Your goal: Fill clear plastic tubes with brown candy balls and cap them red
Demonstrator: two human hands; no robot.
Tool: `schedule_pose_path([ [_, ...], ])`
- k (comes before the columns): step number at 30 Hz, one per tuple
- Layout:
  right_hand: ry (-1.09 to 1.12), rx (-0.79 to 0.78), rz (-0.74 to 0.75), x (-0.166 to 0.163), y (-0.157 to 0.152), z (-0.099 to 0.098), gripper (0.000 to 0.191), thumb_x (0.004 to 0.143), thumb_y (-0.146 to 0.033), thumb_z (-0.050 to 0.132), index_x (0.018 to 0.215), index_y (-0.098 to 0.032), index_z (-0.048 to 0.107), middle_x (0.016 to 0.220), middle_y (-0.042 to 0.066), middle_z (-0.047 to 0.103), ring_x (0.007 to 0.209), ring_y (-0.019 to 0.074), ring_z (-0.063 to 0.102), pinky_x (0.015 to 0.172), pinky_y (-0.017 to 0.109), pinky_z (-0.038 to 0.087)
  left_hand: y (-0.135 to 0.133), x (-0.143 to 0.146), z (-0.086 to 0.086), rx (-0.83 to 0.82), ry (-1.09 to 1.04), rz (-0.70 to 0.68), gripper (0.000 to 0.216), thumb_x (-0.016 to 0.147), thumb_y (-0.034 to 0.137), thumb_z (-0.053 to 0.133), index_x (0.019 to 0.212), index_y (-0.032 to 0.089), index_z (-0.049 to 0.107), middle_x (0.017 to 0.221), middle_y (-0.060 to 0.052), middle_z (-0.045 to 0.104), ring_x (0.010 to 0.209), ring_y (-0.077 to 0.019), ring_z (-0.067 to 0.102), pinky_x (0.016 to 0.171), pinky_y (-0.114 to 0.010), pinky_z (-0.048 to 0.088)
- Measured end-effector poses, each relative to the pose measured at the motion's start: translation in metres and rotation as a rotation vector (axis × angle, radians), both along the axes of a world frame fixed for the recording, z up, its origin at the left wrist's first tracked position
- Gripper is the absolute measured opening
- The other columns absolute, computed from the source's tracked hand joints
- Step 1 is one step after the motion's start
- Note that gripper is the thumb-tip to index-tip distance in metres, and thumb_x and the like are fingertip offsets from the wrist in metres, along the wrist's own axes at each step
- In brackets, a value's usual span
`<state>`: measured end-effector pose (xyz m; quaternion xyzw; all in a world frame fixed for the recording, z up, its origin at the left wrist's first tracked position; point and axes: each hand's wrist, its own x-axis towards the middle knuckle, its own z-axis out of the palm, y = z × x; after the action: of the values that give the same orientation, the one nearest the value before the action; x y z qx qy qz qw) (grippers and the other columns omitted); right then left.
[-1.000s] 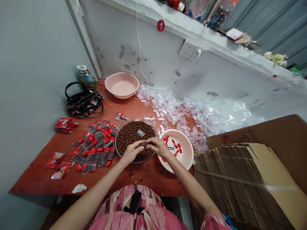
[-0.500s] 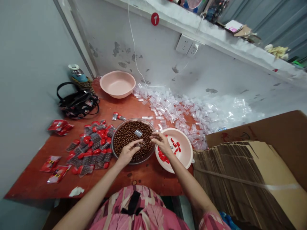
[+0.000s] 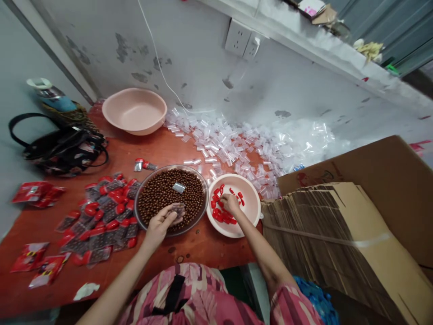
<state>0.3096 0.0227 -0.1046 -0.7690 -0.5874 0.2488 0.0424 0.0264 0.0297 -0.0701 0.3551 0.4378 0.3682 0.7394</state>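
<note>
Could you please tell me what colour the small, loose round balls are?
The small, loose round balls are brown, showing best in the head view.

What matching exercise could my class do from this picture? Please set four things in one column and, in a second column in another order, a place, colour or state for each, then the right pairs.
Column one
1. Left hand
2. Right hand
3. Handbag
4. Brown balls

Column two
A. Over a pale basin, at the red pieces
B. Mostly black, with its handle standing up
C. Filling a round bowl
D. Holding a small clear bag

Right pairs: 1-D; 2-A; 3-B; 4-C
</note>
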Motion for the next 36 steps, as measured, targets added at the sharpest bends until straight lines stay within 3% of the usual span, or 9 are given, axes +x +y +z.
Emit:
schedule_pose_path([
  [9, -0.13, -0.155, -0.074, -0.038, -0.001, -0.037, 0.019, 0.077, -0.026, 0.045, 0.082, -0.011, 0.055, 0.083, 0.015, 0.061, 0.074, 0.0209, 0.056, 0.06, 0.028, 0.038, -0.013, 0.012, -0.005, -0.093, -0.013, 0.022, 0.04, 0.069, 0.031, 0.062, 0.104, 0.015, 0.053, 0.096, -0.008, 0.062, 0.084, -0.0235, 0.061, 0.079, -0.043, 0.048],
  [13, -0.15, -0.114, -0.089, -0.039, -0.006, -0.04, 0.023, 0.075, -0.028, 0.048, 0.093, -0.013, 0.05, 0.093, 0.015, 0.057, 0.085, 0.023, 0.054, 0.064, 0.029, 0.038, -0.014, 0.018, -0.007, -0.098, -0.028, 0.016, 0.04, 0.068, 0.031, 0.062, 0.104, 0.015, 0.053, 0.097, -0.009, 0.062, 0.085, -0.0239, 0.061, 0.08, -0.043, 0.048],
  [16, -0.127, -0.078, -0.085, -0.036, -0.013, -0.04, 0.021, 0.076, -0.027, 0.046, 0.093, -0.014, 0.05, 0.09, 0.012, 0.058, 0.084, 0.0214, 0.054, 0.067, 0.03, 0.038, -0.014, 0.019, -0.006, -0.067, -0.027, 0.004, 0.039, 0.069, 0.03, 0.062, 0.104, 0.015, 0.054, 0.098, -0.008, 0.062, 0.087, -0.0233, 0.06, 0.08, -0.042, 0.048],
  [19, 0.15, 0.074, -0.194, -0.027, -0.017, -0.038, 0.022, 0.074, -0.026, 0.049, 0.093, -0.017, 0.05, 0.088, 0.008, 0.059, 0.082, 0.0193, 0.054, 0.071, 0.03, 0.039, -0.015, 0.019, -0.004, -0.016, -0.019, -0.01, 0.037, 0.07, 0.029, 0.061, 0.104, 0.016, 0.055, 0.102, -0.008, 0.061, 0.093, -0.0229, 0.057, 0.082, -0.041, 0.048],
  [23, 0.604, 0.254, -0.28, -0.013, -0.017, -0.018, 0.023, 0.071, -0.027, 0.051, 0.092, -0.018, 0.052, 0.09, 0.004, 0.058, 0.081, 0.0155, 0.055, 0.073, 0.028, 0.042, -0.014, 0.023, 0.001, 0.027, -0.012, -0.047, 0.035, 0.071, 0.029, 0.059, 0.103, 0.016, 0.056, 0.102, -0.007, 0.061, 0.093, -0.0222, 0.057, 0.083, -0.039, 0.047],
  [28, 0.968, 0.26, -0.215, -0.023, -0.025, 0.038, 0.029, 0.064, -0.028, 0.063, 0.09, -0.019, 0.055, 0.08, 0.001, 0.058, 0.07, 0.0132, 0.054, 0.065, 0.026, 0.044, -0.009, 0.047, 0.02, 0.009, -0.102, -0.17, 0.038, 0.071, 0.03, 0.059, 0.107, 0.018, 0.056, 0.113, -0.007, 0.055, 0.095, -0.0221, 0.055, 0.079, -0.035, 0.049],
  [30, 0.966, 0.254, -0.123, -0.032, -0.03, 0.059, 0.029, 0.064, -0.028, 0.064, 0.091, -0.02, 0.056, 0.079, 0.0, 0.058, 0.069, 0.0127, 0.054, 0.065, 0.025, 0.044, -0.008, 0.057, 0.026, 0.006, -0.144, -0.228, 0.038, 0.07, 0.031, 0.06, 0.106, 0.018, 0.057, 0.118, -0.007, 0.052, 0.096, -0.0221, 0.054, 0.077, -0.034, 0.049],
  [32, 0.876, 0.276, -0.021, -0.04, -0.033, 0.075, 0.026, 0.066, -0.028, 0.063, 0.089, -0.02, 0.057, 0.078, 0.001, 0.057, 0.07, 0.0124, 0.053, 0.066, 0.025, 0.043, -0.008, 0.064, 0.03, -0.003, -0.168, -0.265, 0.036, 0.07, 0.031, 0.06, 0.102, 0.017, 0.059, 0.109, -0.007, 0.057, 0.09, -0.0207, 0.056, 0.076, -0.033, 0.048],
  [36, 0.787, 0.296, 0.046, -0.045, -0.037, 0.085, 0.023, 0.065, -0.028, 0.065, 0.085, -0.019, 0.059, 0.075, 0.0, 0.057, 0.068, 0.0119, 0.051, 0.065, 0.024, 0.042, -0.01, 0.067, 0.032, -0.02, -0.191, -0.274, 0.034, 0.07, 0.031, 0.059, 0.1, 0.015, 0.06, 0.092, -0.007, 0.063, 0.081, -0.0182, 0.058, 0.073, -0.031, 0.048],
])
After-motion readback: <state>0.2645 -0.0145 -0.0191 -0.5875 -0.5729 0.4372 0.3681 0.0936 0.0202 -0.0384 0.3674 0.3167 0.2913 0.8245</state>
